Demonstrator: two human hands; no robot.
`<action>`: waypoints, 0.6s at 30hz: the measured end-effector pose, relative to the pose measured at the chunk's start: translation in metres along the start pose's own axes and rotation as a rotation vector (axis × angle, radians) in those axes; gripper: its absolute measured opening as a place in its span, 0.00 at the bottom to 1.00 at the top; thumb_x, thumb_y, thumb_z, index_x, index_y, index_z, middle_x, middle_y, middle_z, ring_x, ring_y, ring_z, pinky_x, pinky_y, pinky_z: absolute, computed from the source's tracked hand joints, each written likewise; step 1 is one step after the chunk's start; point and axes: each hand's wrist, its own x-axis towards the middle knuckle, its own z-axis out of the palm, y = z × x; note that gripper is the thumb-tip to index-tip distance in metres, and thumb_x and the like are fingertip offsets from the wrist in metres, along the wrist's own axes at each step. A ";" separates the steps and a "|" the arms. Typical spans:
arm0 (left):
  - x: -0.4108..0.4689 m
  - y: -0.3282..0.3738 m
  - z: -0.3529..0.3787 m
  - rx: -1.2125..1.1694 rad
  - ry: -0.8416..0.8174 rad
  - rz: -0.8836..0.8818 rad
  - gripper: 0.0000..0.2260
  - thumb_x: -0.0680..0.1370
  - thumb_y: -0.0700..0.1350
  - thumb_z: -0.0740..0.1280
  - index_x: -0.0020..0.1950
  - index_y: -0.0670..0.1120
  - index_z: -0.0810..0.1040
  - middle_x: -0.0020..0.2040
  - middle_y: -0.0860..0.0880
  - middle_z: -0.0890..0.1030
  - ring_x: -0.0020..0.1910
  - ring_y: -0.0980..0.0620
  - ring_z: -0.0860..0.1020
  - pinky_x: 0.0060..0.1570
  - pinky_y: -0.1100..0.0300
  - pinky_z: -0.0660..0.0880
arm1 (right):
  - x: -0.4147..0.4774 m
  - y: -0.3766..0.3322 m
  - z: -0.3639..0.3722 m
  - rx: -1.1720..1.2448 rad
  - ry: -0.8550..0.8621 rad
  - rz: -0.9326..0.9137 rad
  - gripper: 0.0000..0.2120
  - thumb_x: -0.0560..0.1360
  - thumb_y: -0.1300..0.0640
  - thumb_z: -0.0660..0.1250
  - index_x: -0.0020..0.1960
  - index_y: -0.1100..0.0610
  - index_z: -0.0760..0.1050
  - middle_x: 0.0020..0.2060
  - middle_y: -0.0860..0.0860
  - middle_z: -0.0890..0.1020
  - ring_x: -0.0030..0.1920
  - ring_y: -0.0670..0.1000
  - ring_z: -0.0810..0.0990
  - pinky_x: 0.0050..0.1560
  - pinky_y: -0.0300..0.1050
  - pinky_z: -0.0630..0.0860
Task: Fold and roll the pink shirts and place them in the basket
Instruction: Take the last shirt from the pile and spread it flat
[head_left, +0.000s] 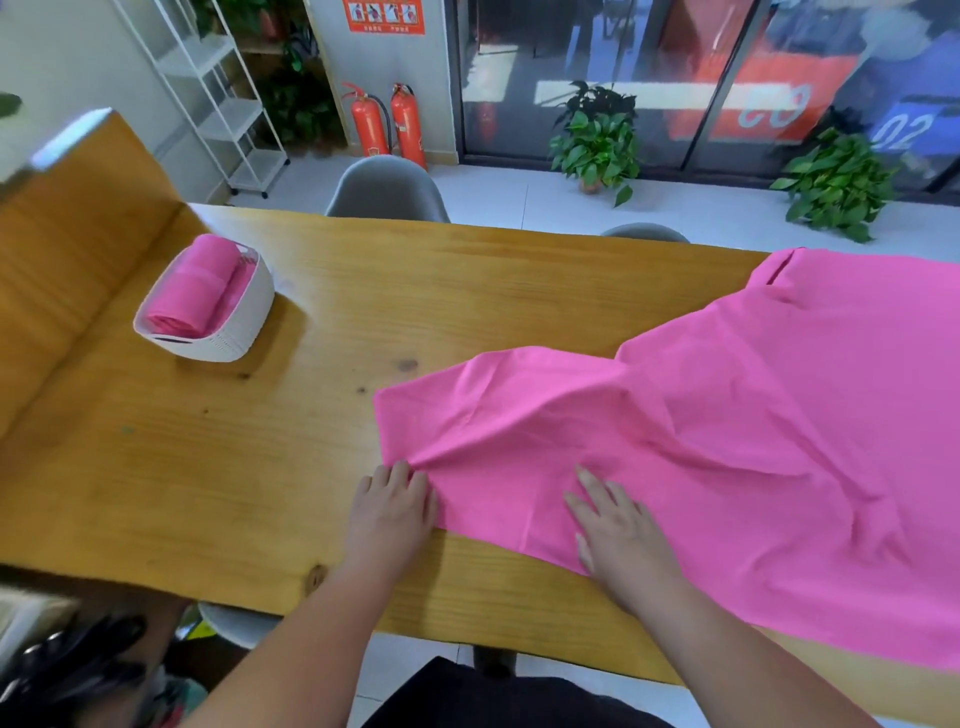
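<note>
Now we have the large bright-pink cloth shirt (727, 415) spread over the right part of the long pale wooden tabletop (234, 467), with its far side running out of view at the right. Our left hand (392, 504) sits at the shirt's near left corner, fingers curled down onto the hem so that a ridge of cloth gathers away from them. We judge that grip clamped on the fabric, ready to lift the corner for a fold. Our right hand (613, 525) lies flat on the cloth just beside it, fingers straight and spread, its grip apart and holding nothing. It is most likely pinning the shirt so it does not slide when the corner is drawn over. Well apart to the left stands the small white plastic basket (218, 343) with rolled pink shirts (197, 291) inside, so part of the job looks done. What hinders us is mainly the wrinkling across the shirt's middle, which wants smoothing first. Beyond the far edge are grey moulded chairs (387, 189), two red fire extinguishers (387, 122) and leafy potted plants (597, 140), none in our path.
</note>
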 end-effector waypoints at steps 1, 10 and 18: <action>-0.005 0.001 -0.003 -0.005 0.000 -0.015 0.10 0.81 0.52 0.63 0.46 0.48 0.78 0.44 0.47 0.77 0.44 0.41 0.76 0.44 0.46 0.72 | -0.002 -0.002 0.000 -0.013 -0.014 0.009 0.29 0.77 0.48 0.71 0.76 0.50 0.73 0.79 0.53 0.69 0.71 0.59 0.73 0.62 0.59 0.79; -0.077 0.022 -0.016 -0.045 -0.007 0.041 0.05 0.77 0.46 0.63 0.44 0.48 0.77 0.38 0.49 0.75 0.33 0.42 0.76 0.38 0.49 0.69 | -0.024 -0.014 -0.007 -0.026 0.102 -0.020 0.12 0.70 0.49 0.79 0.44 0.55 0.80 0.41 0.54 0.78 0.39 0.59 0.79 0.33 0.53 0.76; -0.109 0.026 -0.030 -0.224 -0.158 -0.193 0.14 0.80 0.47 0.64 0.64 0.50 0.81 0.55 0.51 0.85 0.54 0.45 0.81 0.53 0.47 0.76 | -0.061 -0.014 0.006 -0.045 0.095 -0.063 0.11 0.72 0.50 0.79 0.42 0.55 0.80 0.38 0.54 0.78 0.37 0.60 0.78 0.34 0.54 0.75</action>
